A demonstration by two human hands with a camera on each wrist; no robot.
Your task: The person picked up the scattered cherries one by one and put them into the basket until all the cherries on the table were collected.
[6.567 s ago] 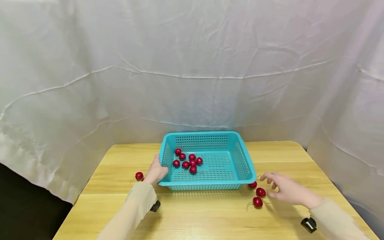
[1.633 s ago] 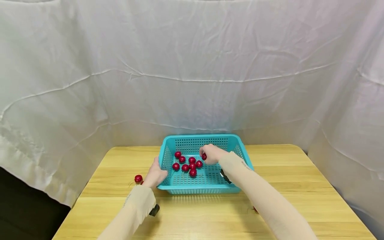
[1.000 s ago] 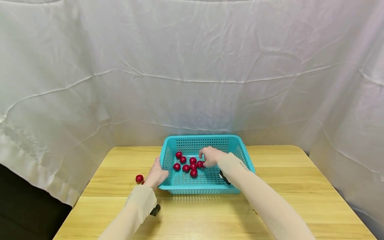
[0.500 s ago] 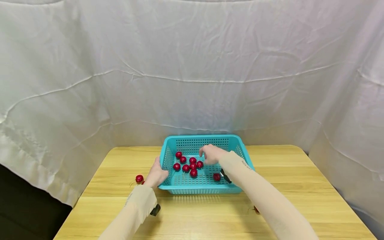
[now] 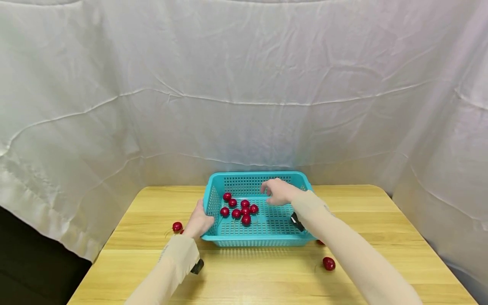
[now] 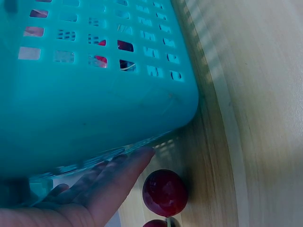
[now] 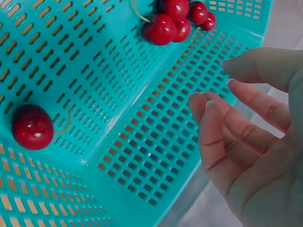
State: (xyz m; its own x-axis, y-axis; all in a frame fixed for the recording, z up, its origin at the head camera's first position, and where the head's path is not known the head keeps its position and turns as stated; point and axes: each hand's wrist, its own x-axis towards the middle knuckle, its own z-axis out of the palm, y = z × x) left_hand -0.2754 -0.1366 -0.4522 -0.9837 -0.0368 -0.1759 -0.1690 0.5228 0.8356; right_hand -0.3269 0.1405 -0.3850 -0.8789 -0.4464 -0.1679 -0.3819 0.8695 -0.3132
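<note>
Turquoise basket holding red cherries — left fingers grasping basket — right fingers loose, ungripping, above it.

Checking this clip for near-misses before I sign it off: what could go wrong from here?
In the head view, the right sleeve reaches past a lone table cherry, so drawing the right hand back might brush it. The black wrist device overlaps the right end of the blue basket and could snag it. If the left hand shifts, it might nudge the nearby cherries.
</note>
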